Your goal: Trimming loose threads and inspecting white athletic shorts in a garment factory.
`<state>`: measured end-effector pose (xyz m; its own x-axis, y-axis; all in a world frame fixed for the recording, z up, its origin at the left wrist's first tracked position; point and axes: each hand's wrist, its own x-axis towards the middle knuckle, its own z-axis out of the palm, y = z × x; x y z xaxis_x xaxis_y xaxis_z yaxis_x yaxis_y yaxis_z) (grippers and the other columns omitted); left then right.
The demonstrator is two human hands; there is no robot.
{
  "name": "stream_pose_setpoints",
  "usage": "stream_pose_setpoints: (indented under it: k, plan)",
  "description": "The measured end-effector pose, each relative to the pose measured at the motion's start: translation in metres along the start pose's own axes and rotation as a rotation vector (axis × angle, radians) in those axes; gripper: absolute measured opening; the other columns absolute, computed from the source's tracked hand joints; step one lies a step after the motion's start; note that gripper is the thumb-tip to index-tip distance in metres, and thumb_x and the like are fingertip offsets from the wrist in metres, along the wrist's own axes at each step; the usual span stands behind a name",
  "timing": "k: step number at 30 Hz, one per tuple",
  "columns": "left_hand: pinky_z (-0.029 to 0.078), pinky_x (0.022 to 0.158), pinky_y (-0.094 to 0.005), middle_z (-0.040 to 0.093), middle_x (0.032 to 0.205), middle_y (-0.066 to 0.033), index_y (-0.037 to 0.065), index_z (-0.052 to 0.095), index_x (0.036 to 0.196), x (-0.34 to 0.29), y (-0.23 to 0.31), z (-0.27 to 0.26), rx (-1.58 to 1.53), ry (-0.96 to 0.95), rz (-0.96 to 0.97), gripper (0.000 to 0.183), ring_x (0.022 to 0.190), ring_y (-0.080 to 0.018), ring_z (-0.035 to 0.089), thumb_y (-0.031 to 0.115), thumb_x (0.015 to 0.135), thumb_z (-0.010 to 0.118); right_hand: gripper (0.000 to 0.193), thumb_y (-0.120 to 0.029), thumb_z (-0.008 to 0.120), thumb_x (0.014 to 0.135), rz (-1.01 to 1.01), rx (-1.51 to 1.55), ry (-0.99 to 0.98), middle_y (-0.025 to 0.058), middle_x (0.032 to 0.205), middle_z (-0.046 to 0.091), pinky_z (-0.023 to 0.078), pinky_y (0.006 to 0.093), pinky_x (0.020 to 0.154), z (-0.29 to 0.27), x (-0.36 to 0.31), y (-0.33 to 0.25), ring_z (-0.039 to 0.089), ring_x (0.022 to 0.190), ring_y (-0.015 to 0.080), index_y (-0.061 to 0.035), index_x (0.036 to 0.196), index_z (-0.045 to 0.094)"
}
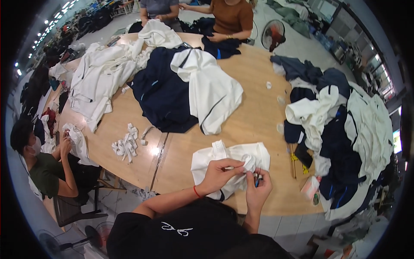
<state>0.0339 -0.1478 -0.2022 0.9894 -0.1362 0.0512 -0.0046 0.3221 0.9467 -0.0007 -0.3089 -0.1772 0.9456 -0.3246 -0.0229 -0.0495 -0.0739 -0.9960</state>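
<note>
A white garment [207,162] with a dark navy strip lies on the wooden table right in front of me. My left hand [220,175] pinches a bunched fold of it between thumb and fingers. Close beside, my right hand [259,185] is closed around small thread snips [258,178] with a blue handle and a dark blade. Its fingertips also touch the bunched cloth. The snips are partly hidden by my fingers, so the exact spot where the blade meets the fabric does not show.
Several white fabric strips [127,144] lie left of the garment. Farther back are navy [161,93] and white [213,93] garments. A large clothing pile [332,125] covers the right side, near a yellow tape measure [306,167]. A masked person [51,172] sits at left; two others [233,19] stand across.
</note>
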Motion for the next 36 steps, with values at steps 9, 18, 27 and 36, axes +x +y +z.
stream_pose_setpoints:
  k: [9,18,27,36]
  plan:
    - [0.066,0.097,-0.0395,0.067,0.120,-0.0143,-0.009,0.065,0.110,0.002,-0.002,-0.004,-0.224,-0.046,-0.107,0.013,0.109,-0.0205,0.070,0.003,0.107,0.061,0.016,-0.005,0.075,0.099,-0.099,0.093,0.010,0.0009,0.098,0.064,0.046,0.0192,0.069,0.004,0.008,0.005,0.056,0.080,0.0037,0.0015,0.106,0.063]
    - [0.056,0.112,-0.0398,0.058,0.134,-0.0130,-0.005,0.056,0.119,-0.001,-0.007,0.002,-0.445,-0.196,-0.254,0.021,0.125,-0.0220,0.064,0.015,0.113,0.054,0.024,-0.004,0.073,0.100,-0.114,0.053,0.059,0.0072,0.113,0.063,0.052,0.0262,0.088,-0.004,0.013,0.010,0.061,0.102,0.0124,0.0037,0.118,0.060]
    - [0.051,0.117,-0.0513,0.055,0.137,-0.0098,0.001,0.055,0.107,0.004,-0.013,0.001,-0.496,-0.129,-0.137,0.010,0.128,-0.0197,0.059,0.009,0.112,0.051,0.035,-0.002,0.081,0.092,-0.311,-0.296,0.164,0.0112,0.097,0.074,0.056,0.0308,0.072,0.002,-0.021,-0.016,0.068,0.080,0.0137,0.0033,0.124,0.067]
    - [0.055,0.104,-0.0359,0.057,0.137,-0.0098,0.001,0.055,0.111,-0.003,-0.002,0.002,-0.266,-0.122,-0.222,0.011,0.120,-0.0154,0.060,0.012,0.113,0.051,0.021,-0.002,0.077,0.091,-0.285,-0.511,-0.076,0.0160,0.086,0.073,0.054,0.0387,0.064,0.008,-0.028,-0.022,0.071,0.071,0.0311,0.0009,0.109,0.068]
